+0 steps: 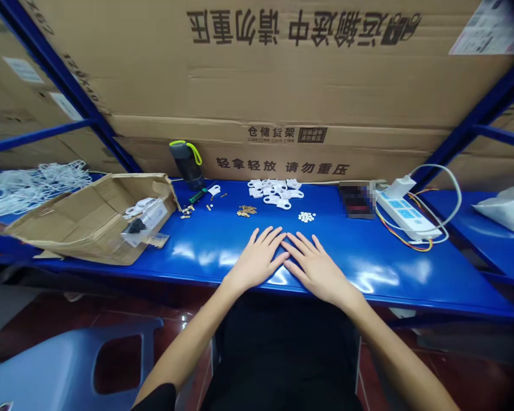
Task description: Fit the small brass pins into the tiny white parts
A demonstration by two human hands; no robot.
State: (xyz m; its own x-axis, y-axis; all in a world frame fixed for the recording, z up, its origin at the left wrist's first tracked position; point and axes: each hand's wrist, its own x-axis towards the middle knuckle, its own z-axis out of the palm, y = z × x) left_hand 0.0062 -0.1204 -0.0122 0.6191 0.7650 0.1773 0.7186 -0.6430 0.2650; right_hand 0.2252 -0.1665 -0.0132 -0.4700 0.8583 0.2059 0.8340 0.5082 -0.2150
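Observation:
Both palms rest flat on the blue tabletop (205, 240), side by side near its front edge. My left hand (259, 260) has its fingers stretched out and holds nothing. Beside it my right hand (317, 265) lies with fingers spread, also holding nothing; the index fingers and thumbs nearly meet. Just beyond the right fingertips is a small cluster of white round pieces (306, 217). Ahead of my left hand sits a little pile of brass-coloured pieces (246, 211). Farther back lies a heap of white plastic parts with ring-shaped ends (276, 191).
An open cardboard box (89, 228) with bagged items stands at the left. Behind it are a dark bottle (186, 162) and a green-handled screwdriver (198, 196). At the right are a blurred dark box (357, 201) and a power strip (406, 214) with cables. A blue plastic stool (68, 365) is below left.

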